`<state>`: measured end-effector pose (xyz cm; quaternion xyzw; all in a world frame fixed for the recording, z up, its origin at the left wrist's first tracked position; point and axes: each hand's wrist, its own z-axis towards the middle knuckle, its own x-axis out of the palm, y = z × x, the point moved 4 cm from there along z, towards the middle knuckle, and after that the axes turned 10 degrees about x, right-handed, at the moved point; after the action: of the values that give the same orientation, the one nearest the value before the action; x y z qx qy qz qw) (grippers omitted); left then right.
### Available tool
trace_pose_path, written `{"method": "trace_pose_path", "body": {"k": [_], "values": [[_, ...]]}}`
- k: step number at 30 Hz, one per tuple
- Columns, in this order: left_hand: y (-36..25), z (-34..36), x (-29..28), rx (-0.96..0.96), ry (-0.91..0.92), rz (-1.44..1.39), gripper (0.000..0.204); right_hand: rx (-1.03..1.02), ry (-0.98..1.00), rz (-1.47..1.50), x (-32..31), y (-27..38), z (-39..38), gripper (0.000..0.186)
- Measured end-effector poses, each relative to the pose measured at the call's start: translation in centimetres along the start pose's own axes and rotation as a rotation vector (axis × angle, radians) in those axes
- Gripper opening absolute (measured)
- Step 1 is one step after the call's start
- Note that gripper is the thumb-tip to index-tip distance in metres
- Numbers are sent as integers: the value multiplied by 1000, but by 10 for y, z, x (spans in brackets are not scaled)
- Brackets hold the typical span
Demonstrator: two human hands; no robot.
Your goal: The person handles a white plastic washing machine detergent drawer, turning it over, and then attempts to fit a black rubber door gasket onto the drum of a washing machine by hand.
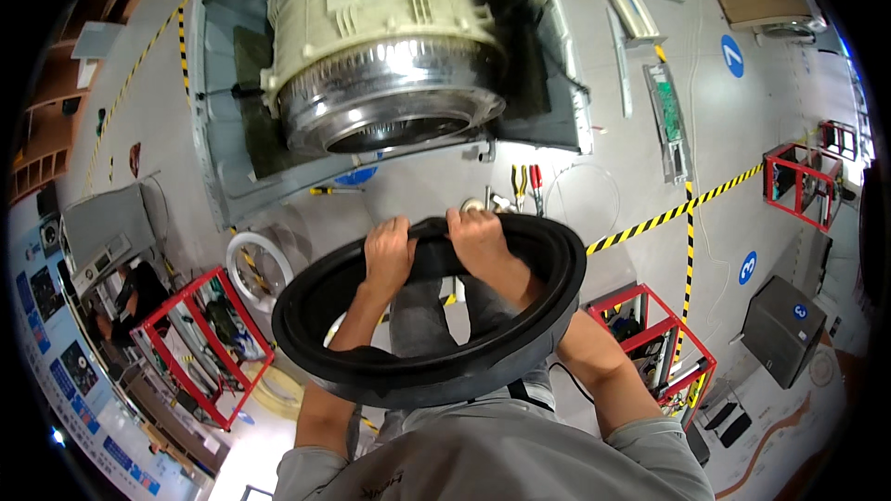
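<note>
A large black rubber door gasket (399,378) is held in front of my body, above my legs. My left hand (390,252) closes over its far rim, left of centre. Just to the right, my right hand (480,241) grips the same rim, its forearm reaching through the ring's opening. Beyond the gasket lies an opened washing machine cabinet (212,158), with a cream plastic tub (371,5) and a shiny metal drum (399,70) inside. The drum's round opening faces me. The gasket and the drum are apart.
Yellow-handled pliers (517,186), red-handled pliers (536,187) and a screwdriver (336,190) lie on the floor by the cabinet. A white ring (282,258) and a red-framed cart (181,315) stand left; another red-framed cart (682,327) is at right. A green circuit board (666,109) lies farther right.
</note>
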<state>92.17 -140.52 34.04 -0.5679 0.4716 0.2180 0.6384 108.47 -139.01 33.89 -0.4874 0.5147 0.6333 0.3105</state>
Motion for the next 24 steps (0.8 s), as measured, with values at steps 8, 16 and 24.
{"method": "trace_pose_path", "body": {"k": [8,16,24], "values": [[74,36,67,49,-27,48,22,15,-3,2,109,-30,35,29],[168,39,165,54,-19,87,19,0,32,-18,226,-47,50,28],[244,43,235,69,-126,125,21,-32,23,-51,333,-63,73,24]]}}
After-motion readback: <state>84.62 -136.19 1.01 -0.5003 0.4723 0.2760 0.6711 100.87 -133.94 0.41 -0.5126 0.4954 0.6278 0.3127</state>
